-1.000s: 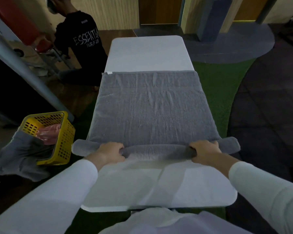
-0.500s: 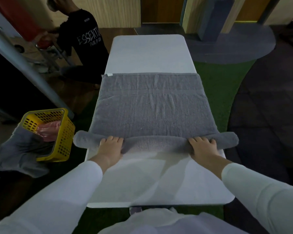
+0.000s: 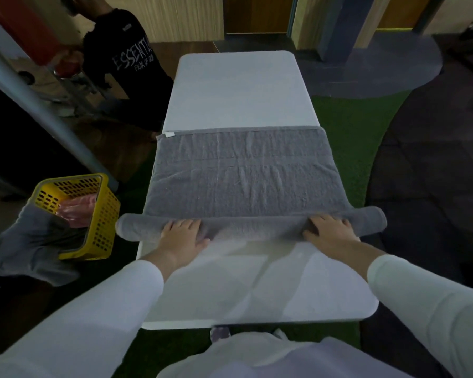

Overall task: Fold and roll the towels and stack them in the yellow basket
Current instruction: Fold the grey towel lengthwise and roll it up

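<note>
The grey terry-cloth towel (image 3: pixel 243 181) lies flat across the middle of the white rectangular table (image 3: pixel 243 290), its near edge wound into a thick roll (image 3: pixel 251 227) that overhangs the tabletop at 3 and 9 o'clock. It looks soft, light and limp, with a nap that should cling to itself rather than slip; the risk, as I judge it, is a roll that slackens or cones if pressure is uneven. The best hold is on top of the roll, out toward each end but inside the table edges, palms down. That is how the hands sit: the left hand (image 3: pixel 182 236) lies open on the roll toward 9 o'clock, fingers straight and pointing to 12, thumb spread along the near side; the right hand (image 3: pixel 329 230) mirrors it toward 3 o'clock, fingers flat over the crest, gripping nothing. The yellow perforated plastic basket (image 3: pixel 101 222) stands off the table at 9 o'clock of the roll, a pink bundle (image 3: pixel 77 208) inside and a grey cloth (image 3: pixel 30 241) draped over its near rim.
</note>
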`<state>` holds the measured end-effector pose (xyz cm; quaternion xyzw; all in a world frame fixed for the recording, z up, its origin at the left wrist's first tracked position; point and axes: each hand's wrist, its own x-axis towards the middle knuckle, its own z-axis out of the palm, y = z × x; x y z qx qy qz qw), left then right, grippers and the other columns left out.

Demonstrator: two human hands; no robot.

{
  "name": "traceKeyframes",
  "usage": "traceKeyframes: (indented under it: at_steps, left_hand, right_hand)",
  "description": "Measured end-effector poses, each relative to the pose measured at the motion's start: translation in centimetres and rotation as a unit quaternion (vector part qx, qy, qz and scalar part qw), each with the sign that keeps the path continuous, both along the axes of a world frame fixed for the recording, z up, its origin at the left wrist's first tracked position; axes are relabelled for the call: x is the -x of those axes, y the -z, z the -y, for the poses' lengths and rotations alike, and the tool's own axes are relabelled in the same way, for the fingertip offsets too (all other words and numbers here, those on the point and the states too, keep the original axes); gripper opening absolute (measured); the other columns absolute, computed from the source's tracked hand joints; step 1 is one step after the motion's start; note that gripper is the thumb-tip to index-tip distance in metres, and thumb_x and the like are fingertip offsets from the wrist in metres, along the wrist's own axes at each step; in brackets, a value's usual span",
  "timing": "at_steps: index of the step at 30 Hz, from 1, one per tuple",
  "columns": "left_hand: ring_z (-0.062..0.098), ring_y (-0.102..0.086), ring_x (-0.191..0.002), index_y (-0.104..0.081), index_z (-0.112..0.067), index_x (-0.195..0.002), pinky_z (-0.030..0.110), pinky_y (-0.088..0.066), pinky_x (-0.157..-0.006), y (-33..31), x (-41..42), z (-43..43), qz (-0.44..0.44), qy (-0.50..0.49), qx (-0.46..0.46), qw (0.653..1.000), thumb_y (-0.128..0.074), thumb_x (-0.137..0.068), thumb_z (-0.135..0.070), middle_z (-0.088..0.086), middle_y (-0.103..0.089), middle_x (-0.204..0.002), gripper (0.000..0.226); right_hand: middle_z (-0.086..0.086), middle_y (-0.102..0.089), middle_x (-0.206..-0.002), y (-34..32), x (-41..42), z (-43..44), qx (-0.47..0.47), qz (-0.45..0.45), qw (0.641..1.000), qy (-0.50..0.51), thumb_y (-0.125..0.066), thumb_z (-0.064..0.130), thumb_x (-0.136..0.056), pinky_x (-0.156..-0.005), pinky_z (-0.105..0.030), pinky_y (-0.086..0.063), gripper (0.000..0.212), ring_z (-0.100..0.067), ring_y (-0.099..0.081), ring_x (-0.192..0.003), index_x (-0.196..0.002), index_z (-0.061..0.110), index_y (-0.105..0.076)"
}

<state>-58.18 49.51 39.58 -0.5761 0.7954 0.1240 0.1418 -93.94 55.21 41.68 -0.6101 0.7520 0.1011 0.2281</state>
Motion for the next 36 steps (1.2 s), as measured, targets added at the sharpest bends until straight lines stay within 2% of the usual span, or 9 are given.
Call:
traceKeyframes:
  at_steps: [8, 11, 14, 20, 23, 27, 29, 32, 36]
  left_hand:
    - [0.023, -0.057, -0.107, -0.054, -0.026, -0.096, 0.034, -0.042, -0.083, -2.0, -0.3, 1.0, 0.035, 0.021, -0.173, 0.984, -0.055, -0.087, -0.053, 0.001, -0.062, -0.112, 0.029]
    - [0.023, -0.054, -0.112, -0.057, -0.029, -0.115, 0.039, -0.041, -0.089, -3.0, -0.4, 1.4, 0.106, 0.037, -0.075, 0.991, -0.051, -0.088, -0.059, 0.000, -0.059, -0.119, 0.042]
    - [0.025, -0.048, -0.120, -0.052, -0.023, -0.128, 0.040, -0.044, -0.094, -2.0, 0.0, 0.9, 0.050, 0.025, 0.102, 0.993, -0.043, -0.099, -0.046, 0.002, -0.054, -0.129, 0.037]
    - [0.021, -0.032, -0.142, -0.030, -0.017, -0.151, 0.040, -0.021, -0.118, 0.8, 0.6, -1.0, -0.003, 0.021, -0.003, 1.000, -0.049, -0.095, -0.052, 0.001, -0.036, -0.153, 0.069]
    - [0.022, -0.045, -0.130, -0.046, -0.022, -0.138, 0.038, -0.035, -0.105, -0.3, 0.6, -0.6, 0.030, 0.050, -0.009, 0.998, -0.057, -0.090, -0.039, 0.000, -0.051, -0.139, 0.052]
    - [0.022, -0.059, -0.103, -0.061, -0.025, -0.108, 0.033, -0.046, -0.086, -2.7, 0.2, 1.0, -0.011, 0.027, -0.213, 0.977, -0.063, -0.084, -0.041, -0.001, -0.063, -0.110, 0.029]
    - [0.023, -0.057, -0.105, -0.062, -0.028, -0.108, 0.035, -0.044, -0.087, -3.2, 0.1, 1.3, -0.001, 0.041, -0.133, 0.990, -0.063, -0.082, -0.041, -0.004, -0.061, -0.109, 0.029]
    - [0.026, -0.048, -0.122, -0.054, -0.028, -0.129, 0.041, -0.041, -0.097, -2.1, 0.1, 1.1, -0.021, -0.012, 0.081, 0.996, -0.053, -0.094, -0.043, -0.001, -0.055, -0.129, 0.038]
    - [0.029, -0.038, -0.135, -0.038, -0.016, -0.147, 0.043, -0.032, -0.111, 0.0, 0.3, -0.1, -0.060, -0.052, 0.000, 0.997, -0.046, -0.097, -0.052, 0.008, -0.043, -0.148, 0.062]
  right_hand:
    - [0.003, -0.053, -0.131, -0.4, -0.3, -0.9, -0.074, -0.074, 0.991, -0.087, -0.061, 0.047, -0.083, -0.103, -0.047, -0.035, 0.049, -0.024, -0.048, -0.123, -0.130, 0.033, -0.052]
    - [0.002, -0.058, -0.120, -2.2, 0.3, 0.6, -0.131, -0.062, 0.987, -0.069, -0.058, 0.049, -0.083, -0.097, -0.044, -0.038, 0.035, -0.026, -0.055, -0.117, -0.113, 0.032, -0.060]
    - [-0.004, -0.054, -0.130, -2.0, 0.6, 1.3, 0.012, -0.096, 0.995, -0.030, -0.049, 0.043, -0.094, -0.100, -0.045, -0.041, 0.034, -0.029, -0.050, -0.121, -0.123, 0.027, -0.058]
    - [-0.002, -0.043, -0.147, -0.3, -0.7, -1.0, -0.005, -0.051, 0.998, -0.034, -0.054, 0.057, -0.091, -0.110, -0.048, -0.031, 0.064, -0.029, -0.040, -0.134, -0.144, 0.025, -0.039]
    - [0.001, -0.047, -0.138, -0.4, -1.1, -1.6, -0.015, -0.106, 0.991, -0.082, -0.061, 0.047, -0.087, -0.104, -0.047, -0.036, 0.056, -0.026, -0.044, -0.128, -0.136, 0.028, -0.042]
    - [0.005, -0.058, -0.120, -2.2, 0.0, 0.0, -0.123, -0.061, 0.987, -0.081, -0.061, 0.047, -0.080, -0.103, -0.048, -0.037, 0.034, -0.022, -0.052, -0.115, -0.112, 0.036, -0.055]
    - [0.004, -0.060, -0.115, -3.3, 0.6, 1.1, -0.135, -0.063, 0.987, -0.059, -0.060, 0.046, -0.079, -0.101, -0.046, -0.042, 0.024, -0.022, -0.055, -0.110, -0.101, 0.036, -0.057]
    - [-0.003, -0.049, -0.139, -2.9, 0.6, 1.8, -0.012, -0.060, 0.998, -0.009, -0.054, 0.043, -0.091, -0.104, -0.044, -0.039, 0.042, -0.029, -0.045, -0.128, -0.131, 0.029, -0.052]
    - [-0.003, -0.039, -0.150, -1.3, -1.2, 0.8, -0.013, -0.026, 0.999, -0.025, -0.051, 0.055, -0.092, -0.115, -0.052, -0.026, 0.063, -0.032, -0.037, -0.137, -0.147, 0.027, -0.036]
